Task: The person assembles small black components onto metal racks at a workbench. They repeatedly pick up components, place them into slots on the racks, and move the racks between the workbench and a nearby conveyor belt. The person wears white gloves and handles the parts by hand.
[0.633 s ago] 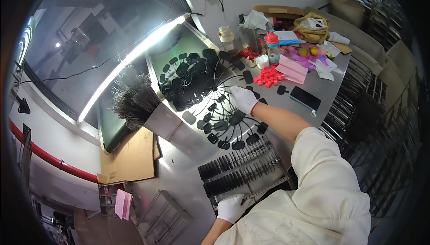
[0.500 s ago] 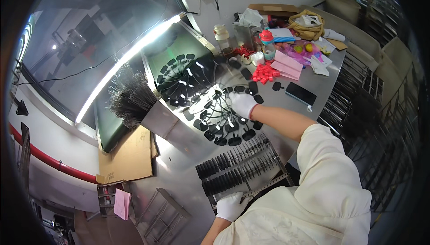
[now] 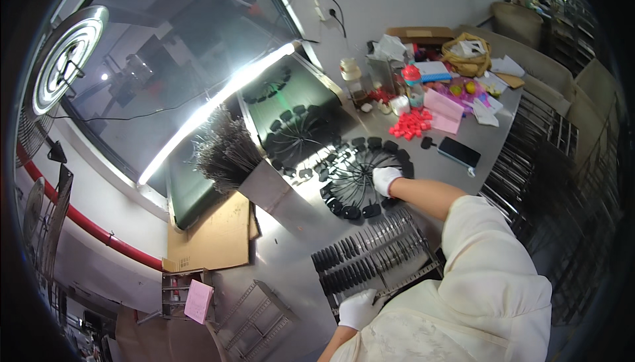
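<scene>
Gloved hands at a wheel of black pieces and a rack of the same

The right hand (image 3: pixel 385 180) lies on the round wire wheel (image 3: pixel 360 175) mid-table, fingers curled on its rim; whether it grips a piece I cannot tell. The left hand (image 3: pixel 358 309) pinches the near edge of the flat rack (image 3: pixel 374 259), steadying its rows of black pieces. A metal bin (image 3: pixel 264 184) toward the table's left edge holds bundled thin rods (image 3: pixel 223 150)
</scene>
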Available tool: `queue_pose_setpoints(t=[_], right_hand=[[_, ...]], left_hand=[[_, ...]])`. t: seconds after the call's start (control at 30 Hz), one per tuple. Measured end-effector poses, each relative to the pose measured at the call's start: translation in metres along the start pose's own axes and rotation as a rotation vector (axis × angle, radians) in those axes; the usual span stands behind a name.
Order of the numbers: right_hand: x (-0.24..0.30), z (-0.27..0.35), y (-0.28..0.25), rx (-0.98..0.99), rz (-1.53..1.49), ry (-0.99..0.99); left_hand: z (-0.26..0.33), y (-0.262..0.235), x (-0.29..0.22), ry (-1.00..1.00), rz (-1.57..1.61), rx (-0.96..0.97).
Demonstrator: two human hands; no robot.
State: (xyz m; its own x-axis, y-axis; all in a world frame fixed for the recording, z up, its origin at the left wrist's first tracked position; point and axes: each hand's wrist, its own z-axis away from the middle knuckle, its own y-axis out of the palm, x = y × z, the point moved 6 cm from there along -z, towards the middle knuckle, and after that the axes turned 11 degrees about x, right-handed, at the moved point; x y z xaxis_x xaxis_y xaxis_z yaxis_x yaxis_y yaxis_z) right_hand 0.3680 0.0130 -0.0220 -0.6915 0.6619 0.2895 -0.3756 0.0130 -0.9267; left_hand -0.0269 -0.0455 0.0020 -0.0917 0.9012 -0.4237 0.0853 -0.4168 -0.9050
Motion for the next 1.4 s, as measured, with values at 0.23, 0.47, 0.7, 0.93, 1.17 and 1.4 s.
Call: queue_pose_setpoints(t=[0.23, 0.47, 0.7, 0.93, 1.17, 1.4], right_hand=[[-0.002, 0.062, -0.129, -0.381, -0.179, -0.124], [0.067, -0.016, -0.129, -0.453, -0.146, -0.203], [0.120, -0.165, -0.037, -0.316, -0.074, -0.065], [0.120, -0.213, 0.000, -0.318, -0.135, 0.022], [0.106, -0.118, -0.095, -0.413, -0.296, -0.158], [0.111, 0.135, -0.155, -0.446, -0.399, -0.541]], left_hand=[[-0.022, 0.004, 0.021, -0.188, -0.027, 0.026], [-0.119, -0.014, 0.053, -0.181, -0.042, 0.099], [-0.123, -0.016, 0.053, -0.129, -0.068, 0.080], [-0.125, -0.009, 0.053, -0.098, -0.070, 0.113], [-0.130, -0.024, 0.068, -0.170, 0.011, 0.150], [-0.137, -0.126, 0.095, -0.033, 1.220, -0.698]])
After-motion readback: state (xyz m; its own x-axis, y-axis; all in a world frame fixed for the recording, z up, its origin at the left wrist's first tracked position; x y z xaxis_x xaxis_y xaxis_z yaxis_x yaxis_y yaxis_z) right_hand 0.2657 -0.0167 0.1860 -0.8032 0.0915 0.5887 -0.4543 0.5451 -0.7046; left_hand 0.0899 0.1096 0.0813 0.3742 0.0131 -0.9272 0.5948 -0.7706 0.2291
